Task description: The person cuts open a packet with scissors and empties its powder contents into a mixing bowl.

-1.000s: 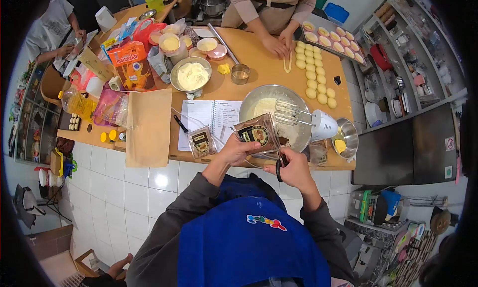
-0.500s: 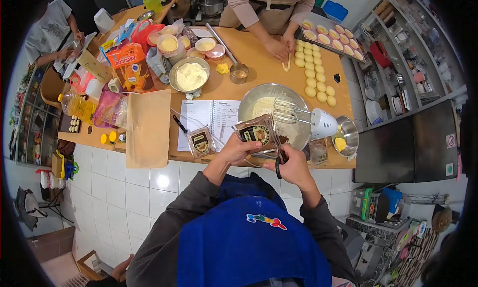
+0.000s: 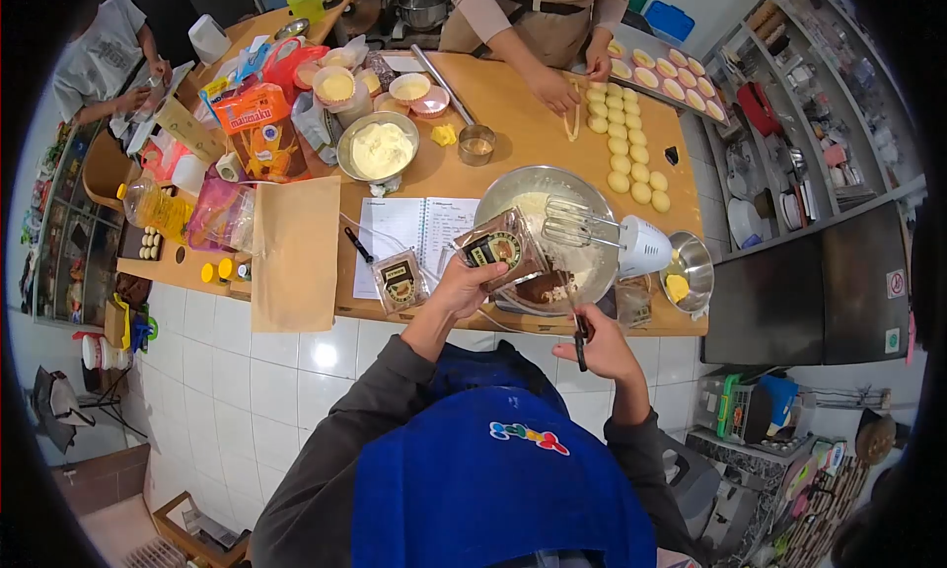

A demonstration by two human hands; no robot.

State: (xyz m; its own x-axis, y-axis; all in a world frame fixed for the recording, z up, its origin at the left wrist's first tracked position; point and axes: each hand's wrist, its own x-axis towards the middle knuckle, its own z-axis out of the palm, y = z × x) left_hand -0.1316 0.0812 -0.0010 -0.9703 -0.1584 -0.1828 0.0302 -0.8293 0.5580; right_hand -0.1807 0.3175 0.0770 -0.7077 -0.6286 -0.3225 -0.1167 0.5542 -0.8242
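Here, the person's two hands are apart, each with its own grip. The left hand (image 3: 466, 287) is clamped on a brown packet (image 3: 501, 249), thumb across its front, and holds it tilted over the rim of the large steel bowl (image 3: 538, 178), at about nine o'clock from the bowl's middle. The right hand (image 3: 606, 351), at five o'clock, is wrapped around the black handles of the scissors (image 3: 581, 355); their blades point up toward the bowl, though I cannot tell how far apart they stand. Inside the bowl, dark brown powder (image 3: 539, 289) lies at six o'clock beside a pale mixture (image 3: 533, 205). A white hand mixer (image 3: 643, 248) sits at three o'clock, its beaters reaching over the bowl, with a smaller steel bowl (image 3: 692, 253) just beyond it. A second packet (image 3: 400, 282) lies between eight and nine o'clock, touching the spiral notebook (image 3: 390, 223). At ten o'clock stands a bowl of cream (image 3: 382, 152). Toward one o'clock, dough balls (image 3: 619, 146) rest in rows, and near twelve another person's hand (image 3: 554, 92) touches a strip of dough (image 3: 573, 124).
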